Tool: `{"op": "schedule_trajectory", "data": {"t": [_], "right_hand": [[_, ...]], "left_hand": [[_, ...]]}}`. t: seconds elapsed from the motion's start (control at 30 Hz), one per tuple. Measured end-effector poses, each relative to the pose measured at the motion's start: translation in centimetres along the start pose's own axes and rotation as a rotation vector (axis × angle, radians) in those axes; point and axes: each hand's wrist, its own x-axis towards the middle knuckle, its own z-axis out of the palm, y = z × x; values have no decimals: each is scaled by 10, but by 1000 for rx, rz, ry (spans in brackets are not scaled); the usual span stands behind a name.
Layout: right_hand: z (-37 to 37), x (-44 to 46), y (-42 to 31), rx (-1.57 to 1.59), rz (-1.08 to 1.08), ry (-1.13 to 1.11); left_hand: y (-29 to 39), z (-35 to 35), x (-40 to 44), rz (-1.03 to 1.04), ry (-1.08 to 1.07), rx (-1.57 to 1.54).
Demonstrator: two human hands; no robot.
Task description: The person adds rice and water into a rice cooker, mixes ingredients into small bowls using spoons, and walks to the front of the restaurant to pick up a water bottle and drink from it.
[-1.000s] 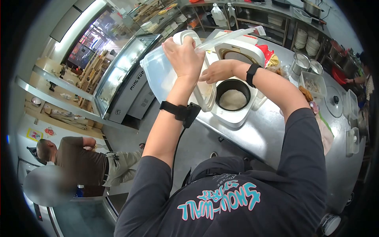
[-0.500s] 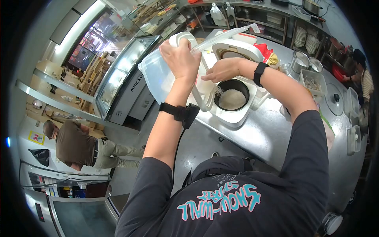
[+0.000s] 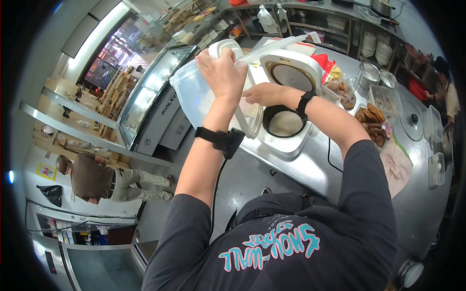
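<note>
My left hand is closed round the upper edge of a translucent plastic bin, which is tilted with its lid swung up. At the bin's mouth is my right hand, its fingers curled in; what they hold is hidden by the bin. Below my right wrist stands a white rice cooker, its lid raised. White rice lies in its dark inner pot, partly covered by my forearm.
On the steel table to the right are bagged brown food, a pink cloth, a glass lid and metal pots. A person stands at left, another at far right. A display case is beyond.
My right hand has moved left from above the pot to the bin's mouth. Falling grains beside the pot's rim no longer show. My left hand and the bin stay put.
</note>
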Motion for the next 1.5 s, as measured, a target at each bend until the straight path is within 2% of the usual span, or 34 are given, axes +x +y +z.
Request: {"op": "schedule_trajectory", "data": {"t": [0.2, 0.4, 0.6, 0.63, 0.77, 0.87, 0.97, 1.07, 1.17, 1.2, 1.27, 1.37, 1.47, 1.5], "right_hand": [[-28, -15, 4, -91, -33, -132], [-47, -30, 12, -230, -115, -146], [-45, -18, 8, -362, -131, -6], [-33, -13, 9, -286, -86, 0], [-12, -6, 7, -442, -314, -43], [-44, -14, -10, -494, -242, -233], [-41, -29, 1, -390, -198, -153], [-51, -44, -1, -357, -177, -171], [-60, -62, -29, -472, -4, -207], [-45, -74, -24, -390, 6, -73], [-19, -93, -34, -340, 203, -32], [30, -119, -43, -195, 518, 232], [55, -126, -53, 31, 829, 448], [57, -127, -56, 352, 953, 632]], "left_hand": [[3, 0, 0, 0, 24, 7], [3, 0, 0, 2, -4, -11], [4, 0, 0, 5, 13, -16], [4, 0, 0, 12, 12, -13], [0, 1, 0, 20, 9, -10], [-3, 2, -1, -6, 5, -25], [-7, 3, -3, -37, 0, -43], [-11, 4, -4, -46, 27, -60], [-23, 2, -9, -82, 9, -69], [-29, 2, -11, -101, -4, -71], [-44, -2, -17, -179, -8, -108], [-73, -11, -30, -320, 18, -210], [-118, -21, -50, -551, 102, -464], [-137, -23, -59, -638, 139, -577]]}}
